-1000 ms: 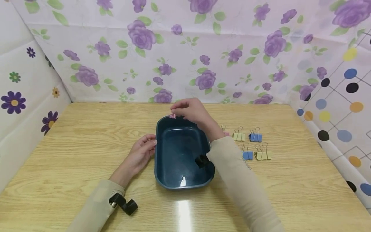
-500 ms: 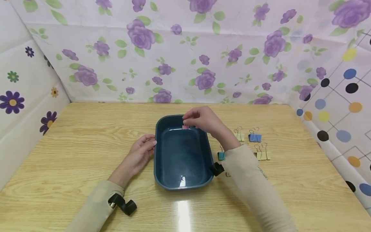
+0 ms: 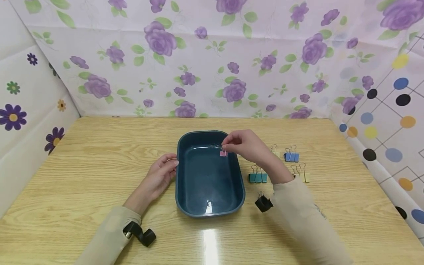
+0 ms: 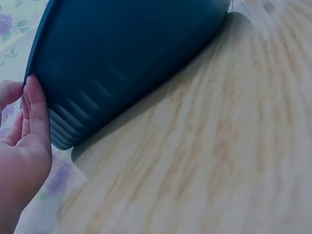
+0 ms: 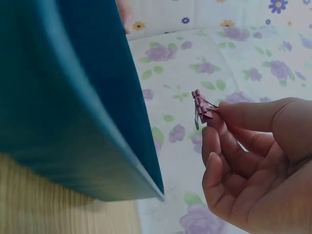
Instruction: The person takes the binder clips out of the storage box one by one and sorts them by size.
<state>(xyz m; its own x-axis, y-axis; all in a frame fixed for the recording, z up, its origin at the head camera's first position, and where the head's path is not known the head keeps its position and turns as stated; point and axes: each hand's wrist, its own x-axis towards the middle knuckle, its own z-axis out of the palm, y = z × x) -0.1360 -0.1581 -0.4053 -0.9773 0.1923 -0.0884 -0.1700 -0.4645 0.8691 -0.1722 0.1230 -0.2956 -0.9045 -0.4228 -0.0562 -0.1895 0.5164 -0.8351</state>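
Observation:
My right hand [image 3: 246,147] pinches a small pink binder clip [image 3: 223,153] by its wire handle, above the right side of a dark teal plastic tub [image 3: 210,214]. In the right wrist view the pink clip [image 5: 202,108] hangs between thumb and fingertips, apart from the tub wall [image 5: 97,141]. My left hand [image 3: 162,178] holds the tub's left rim; in the left wrist view its fingers [image 4: 36,109] lie against the outer wall with the thumb at the rim. No other clip shows inside the tub in the head view.
Right of the tub lie a teal binder clip [image 3: 257,178], a blue one [image 3: 291,157] and a yellow one [image 3: 306,177]. Another yellow clip [image 3: 276,155] is partly hidden by the right arm. A flowered cloth [image 3: 198,73] hangs behind the wooden table [image 3: 132,140].
My right hand has moved right and nearer with the pink clip, from the tub's far rim to its right side. This uncovers the teal clip. The left hand stays at the rim.

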